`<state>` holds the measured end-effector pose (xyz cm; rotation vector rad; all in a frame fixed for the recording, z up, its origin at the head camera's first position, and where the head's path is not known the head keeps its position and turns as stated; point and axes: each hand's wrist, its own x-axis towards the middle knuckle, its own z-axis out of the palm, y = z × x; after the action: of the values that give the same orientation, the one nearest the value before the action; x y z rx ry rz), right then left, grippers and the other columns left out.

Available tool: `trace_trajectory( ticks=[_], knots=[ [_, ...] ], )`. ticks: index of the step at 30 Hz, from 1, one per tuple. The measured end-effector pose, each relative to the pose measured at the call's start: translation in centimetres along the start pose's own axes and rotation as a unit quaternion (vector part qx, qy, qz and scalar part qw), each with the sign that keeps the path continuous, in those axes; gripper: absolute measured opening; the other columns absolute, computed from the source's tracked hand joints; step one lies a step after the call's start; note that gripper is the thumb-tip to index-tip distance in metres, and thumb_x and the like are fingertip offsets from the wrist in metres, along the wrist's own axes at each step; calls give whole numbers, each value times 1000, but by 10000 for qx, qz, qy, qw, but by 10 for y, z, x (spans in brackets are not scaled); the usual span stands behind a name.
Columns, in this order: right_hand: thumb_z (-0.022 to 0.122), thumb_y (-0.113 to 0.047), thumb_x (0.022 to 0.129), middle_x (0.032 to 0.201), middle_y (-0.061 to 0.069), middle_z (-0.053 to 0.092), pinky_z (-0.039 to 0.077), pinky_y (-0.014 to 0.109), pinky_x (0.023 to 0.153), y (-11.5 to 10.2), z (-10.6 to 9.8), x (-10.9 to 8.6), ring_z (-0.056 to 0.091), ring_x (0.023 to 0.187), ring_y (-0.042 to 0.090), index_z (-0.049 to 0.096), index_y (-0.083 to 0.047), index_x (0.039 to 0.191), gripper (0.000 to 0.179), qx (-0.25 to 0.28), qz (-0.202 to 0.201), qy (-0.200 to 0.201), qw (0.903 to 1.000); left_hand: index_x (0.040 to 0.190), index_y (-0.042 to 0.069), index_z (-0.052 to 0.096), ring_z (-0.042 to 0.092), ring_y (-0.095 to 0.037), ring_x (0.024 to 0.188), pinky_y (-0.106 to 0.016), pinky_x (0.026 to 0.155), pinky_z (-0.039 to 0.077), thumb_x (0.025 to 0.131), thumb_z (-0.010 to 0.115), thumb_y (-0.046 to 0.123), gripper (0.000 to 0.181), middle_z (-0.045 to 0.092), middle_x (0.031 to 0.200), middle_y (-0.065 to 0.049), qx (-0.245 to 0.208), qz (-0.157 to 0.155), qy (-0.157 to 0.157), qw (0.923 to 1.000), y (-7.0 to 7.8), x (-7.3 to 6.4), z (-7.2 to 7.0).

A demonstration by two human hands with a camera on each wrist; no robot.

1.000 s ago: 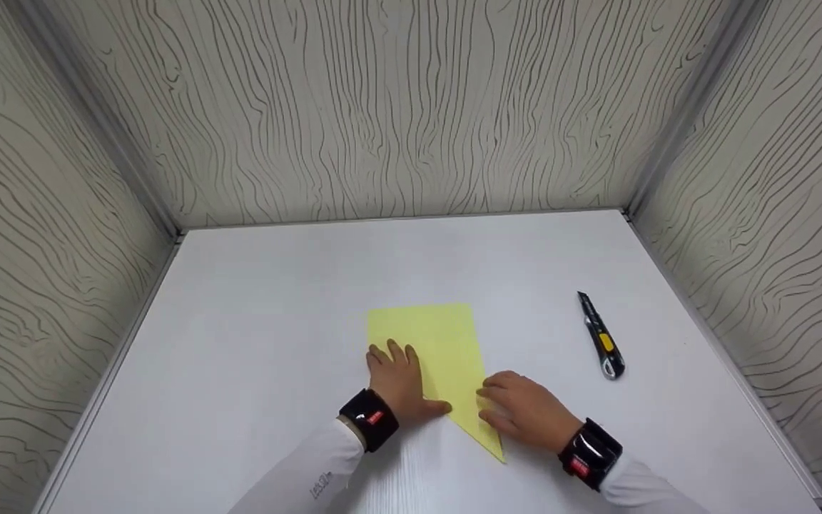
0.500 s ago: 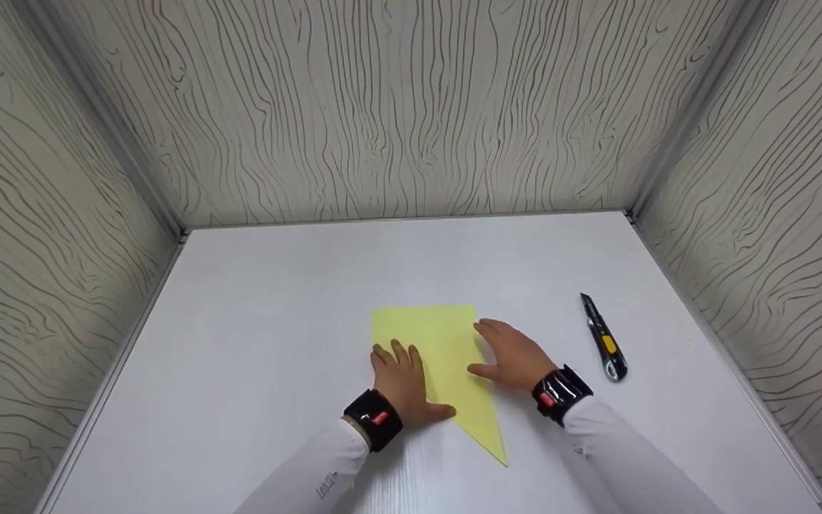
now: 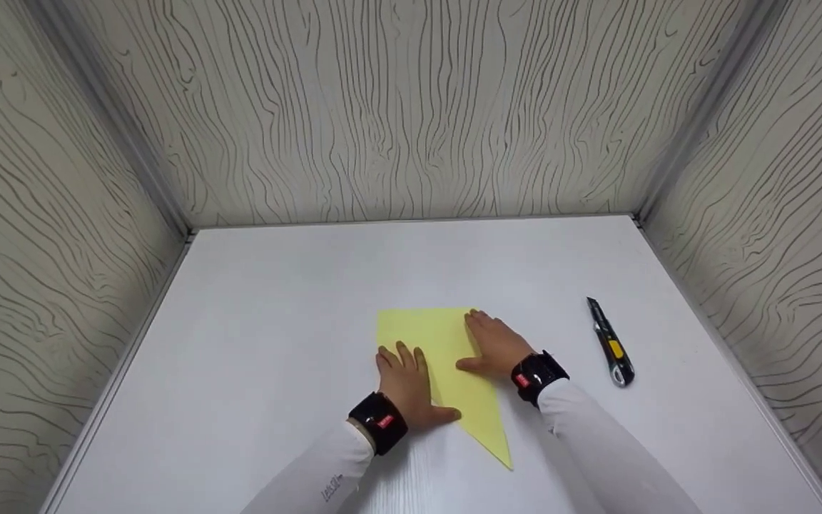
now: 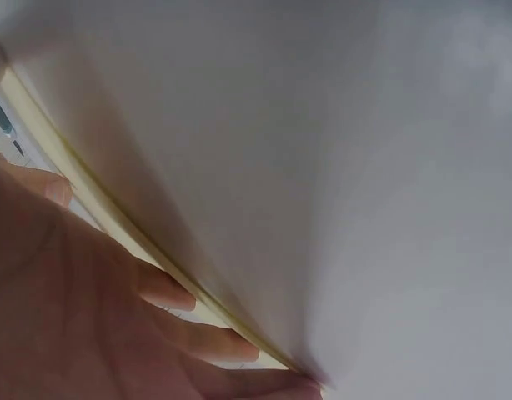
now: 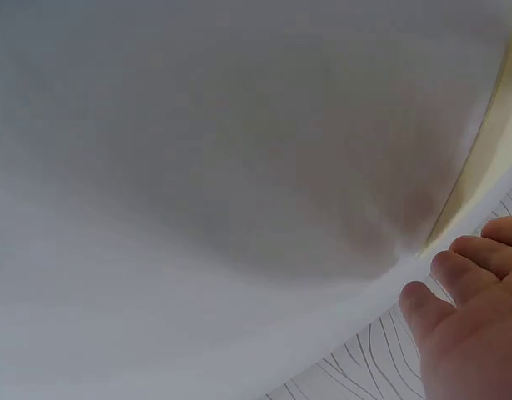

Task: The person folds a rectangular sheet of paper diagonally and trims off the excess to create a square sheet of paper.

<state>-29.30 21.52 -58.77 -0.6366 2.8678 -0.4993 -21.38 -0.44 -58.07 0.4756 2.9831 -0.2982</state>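
Note:
A yellow sheet of paper (image 3: pixel 447 335) lies on the white table, its near end slanting to a sharp point. My left hand (image 3: pixel 411 389) rests spread on its left side, thumb reaching across to the slanted edge. On the opposite side my right hand (image 3: pixel 495 346) touches the right edge, fingertips at the far right corner and thumb on the paper. In the left wrist view the fingers (image 4: pixel 164 287) lie along the paper's edge (image 4: pixel 139 237). The right wrist view shows fingertips (image 5: pixel 452 271) beside the paper's edge (image 5: pixel 481 158).
A black and yellow utility knife (image 3: pixel 611 343) lies on the table (image 3: pixel 275 321) to the right, its tip facing away. Wood-grain panels (image 3: pixel 411 107) enclose the back and both sides.
My right hand has moved up along the paper's right edge from the near part to the far right corner. The left hand stays in place on the paper.

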Motion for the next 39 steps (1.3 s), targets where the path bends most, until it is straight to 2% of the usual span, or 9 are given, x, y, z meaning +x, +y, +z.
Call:
trace_trajectory(
  ticks=[7,14,18,21,26,30,34,37,39],
  knots=[
    [80,-43,97,169,36,37,27,61,132,2,4,-1,34,161,48,37,15,160,96,-96,-18,-175,9998,164,2,44,52,-60,143,-65,120,43,73,48,107,138,49,163,-31,-91,8,69,9999,1,-3,-1],
    [81,-39,97,166,37,41,27,63,132,0,3,-3,37,158,50,39,15,159,93,70,-94,-54,9999,165,3,42,51,-61,143,-67,120,41,74,43,108,139,48,163,-31,10,43,80,10000,1,1,6],
    [86,-27,92,159,34,52,35,60,129,-5,2,-3,48,151,49,45,13,157,87,482,-162,241,9984,164,3,43,51,-60,143,-66,119,42,74,43,108,138,49,163,-30,57,2,162,9999,0,1,6],
    [88,-18,87,148,28,63,46,58,121,-11,0,-4,59,139,46,54,8,152,78,813,-166,480,9954,164,3,44,52,-60,142,-65,118,43,74,44,107,137,50,162,-30,33,-20,206,9998,0,0,4],
    [88,-16,88,136,20,71,55,56,106,-21,-7,-9,66,123,38,61,-3,145,65,1113,-102,636,9917,164,3,45,52,-59,143,-64,118,44,75,44,107,137,50,162,-30,-40,0,195,9998,0,-2,1],
    [85,-15,92,124,20,76,61,47,88,-25,-11,-14,71,102,28,58,-9,151,65,1618,-93,677,9845,165,2,43,51,-60,144,-64,119,43,76,43,107,137,49,163,-31,-71,2,122,9999,0,-2,-1],
    [79,-7,93,117,24,76,59,35,72,-26,-10,-19,68,89,23,54,-10,157,68,2243,53,763,9715,165,2,42,50,-61,144,-65,119,43,76,44,106,136,48,163,-31,-180,-32,69,9998,-1,-1,1],
    [75,1,92,136,27,70,61,36,78,-27,-10,-22,72,102,30,55,-8,157,68,2698,261,951,9578,164,4,45,51,-59,144,-64,118,44,78,47,104,131,50,162,-29,-289,-87,123,9995,-3,3,5],
    [73,5,92,148,28,64,62,40,85,-27,-9,-22,72,113,36,56,-6,156,67,2908,376,1103,9497,161,4,49,55,-56,142,-64,115,47,81,52,100,125,55,159,-27,-520,-167,321,9980,-7,5,7]
  ],
)
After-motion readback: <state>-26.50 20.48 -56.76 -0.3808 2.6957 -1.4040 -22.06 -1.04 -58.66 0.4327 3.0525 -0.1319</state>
